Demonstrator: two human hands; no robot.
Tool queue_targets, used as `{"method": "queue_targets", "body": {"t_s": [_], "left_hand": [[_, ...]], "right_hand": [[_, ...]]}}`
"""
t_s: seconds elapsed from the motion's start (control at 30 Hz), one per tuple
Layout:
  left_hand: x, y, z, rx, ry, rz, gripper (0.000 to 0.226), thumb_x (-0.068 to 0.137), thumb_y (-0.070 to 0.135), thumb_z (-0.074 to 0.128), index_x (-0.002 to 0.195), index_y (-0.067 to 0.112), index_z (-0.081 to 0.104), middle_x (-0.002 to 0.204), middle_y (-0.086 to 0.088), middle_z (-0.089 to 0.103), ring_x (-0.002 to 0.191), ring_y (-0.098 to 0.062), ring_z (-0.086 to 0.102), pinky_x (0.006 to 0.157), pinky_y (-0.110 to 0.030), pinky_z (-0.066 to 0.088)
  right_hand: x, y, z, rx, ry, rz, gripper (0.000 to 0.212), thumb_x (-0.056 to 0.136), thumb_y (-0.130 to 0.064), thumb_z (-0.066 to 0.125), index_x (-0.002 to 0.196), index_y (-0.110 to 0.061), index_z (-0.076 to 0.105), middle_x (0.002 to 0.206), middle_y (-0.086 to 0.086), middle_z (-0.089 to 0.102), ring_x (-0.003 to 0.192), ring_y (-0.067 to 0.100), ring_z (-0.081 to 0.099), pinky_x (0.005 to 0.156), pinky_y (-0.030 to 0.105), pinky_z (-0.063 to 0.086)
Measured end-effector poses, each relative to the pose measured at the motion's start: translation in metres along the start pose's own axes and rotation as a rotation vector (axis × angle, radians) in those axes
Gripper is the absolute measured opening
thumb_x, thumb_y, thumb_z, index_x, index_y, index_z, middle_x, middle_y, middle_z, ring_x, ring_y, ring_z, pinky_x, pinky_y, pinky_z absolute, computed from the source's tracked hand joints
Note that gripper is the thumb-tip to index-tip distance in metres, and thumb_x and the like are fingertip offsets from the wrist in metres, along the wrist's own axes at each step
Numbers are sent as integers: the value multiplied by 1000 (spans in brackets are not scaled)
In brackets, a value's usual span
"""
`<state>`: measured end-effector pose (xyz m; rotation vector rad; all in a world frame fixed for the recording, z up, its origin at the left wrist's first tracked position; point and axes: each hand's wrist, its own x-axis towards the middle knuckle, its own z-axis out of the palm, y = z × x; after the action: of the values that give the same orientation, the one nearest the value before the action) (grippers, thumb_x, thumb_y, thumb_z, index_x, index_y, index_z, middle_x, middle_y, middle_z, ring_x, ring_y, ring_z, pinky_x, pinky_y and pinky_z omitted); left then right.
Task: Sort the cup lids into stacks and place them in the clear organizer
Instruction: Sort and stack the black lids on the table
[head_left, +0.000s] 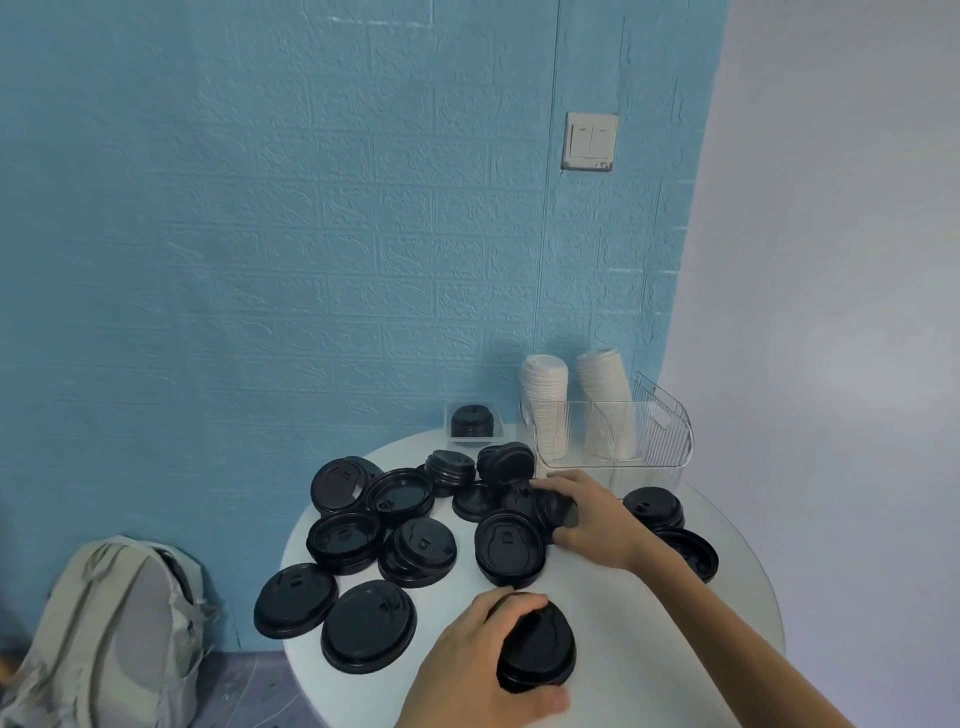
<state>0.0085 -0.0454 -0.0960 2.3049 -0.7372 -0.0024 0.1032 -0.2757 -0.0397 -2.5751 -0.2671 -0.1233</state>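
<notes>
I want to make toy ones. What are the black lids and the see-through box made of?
Black lids: probably thin molded plastic, going by the soft sheen and pressed-in ridges. Box: likely hard clear plastic, since the white cups show through its ribbed, glossy walls. It could be acrylic; I can't tell which.

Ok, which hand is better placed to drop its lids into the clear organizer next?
Right, probably. The right hand grips black lids just in front of the organizer. The left hand holds its stack at the table's near edge, farther away.
</notes>
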Motion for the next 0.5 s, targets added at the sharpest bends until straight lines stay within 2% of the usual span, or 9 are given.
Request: {"method": "queue_targets", "body": {"t_s": [0.07,0.17,0.27,0.3,0.37,0.5], "left_hand": [[-1,1,-1,-5,3,-5,79,67,74,72,137,67,34,143,38,20,134,2,43,109,-25,40],[-3,3,-2,-35,24,-20,77,69,69,76,136,64,37,141,37,20,132,8,40,105,-18,40],[-4,6,-1,-52,30,-46,82,66,66,79,137,63,37,134,34,26,125,9,44,104,-18,43],[-4,7,-2,-59,39,-56,87,64,66,80,138,63,33,132,34,28,124,7,46,103,-20,44],[-3,9,-2,-82,65,-83,96,58,64,81,136,64,26,130,34,35,123,4,48,104,-26,44],[-3,8,-2,-120,98,-116,105,50,64,84,124,70,10,122,39,45,124,-4,49,107,-32,44]], "right_hand": [[-4,-2,-4,-5,25,1,72,80,-16,75,146,-34,50,140,-8,45,128,13,48,110,24,38],[-17,-10,-16,27,146,-1,73,77,-22,81,143,-35,51,135,-8,50,123,14,53,110,32,44],[-45,-23,-25,157,260,-20,71,72,-31,84,133,-45,51,125,-22,56,114,7,56,100,31,49],[-57,-28,-25,229,255,-34,66,70,-32,84,126,-48,53,115,-29,59,108,6,60,94,27,51],[-82,-39,-18,287,183,-73,59,69,-31,85,118,-47,58,101,-29,63,93,2,62,84,16,47],[-111,-47,10,216,2,-125,60,63,-46,79,119,-54,59,119,-33,56,110,-5,50,86,10,36]]}}
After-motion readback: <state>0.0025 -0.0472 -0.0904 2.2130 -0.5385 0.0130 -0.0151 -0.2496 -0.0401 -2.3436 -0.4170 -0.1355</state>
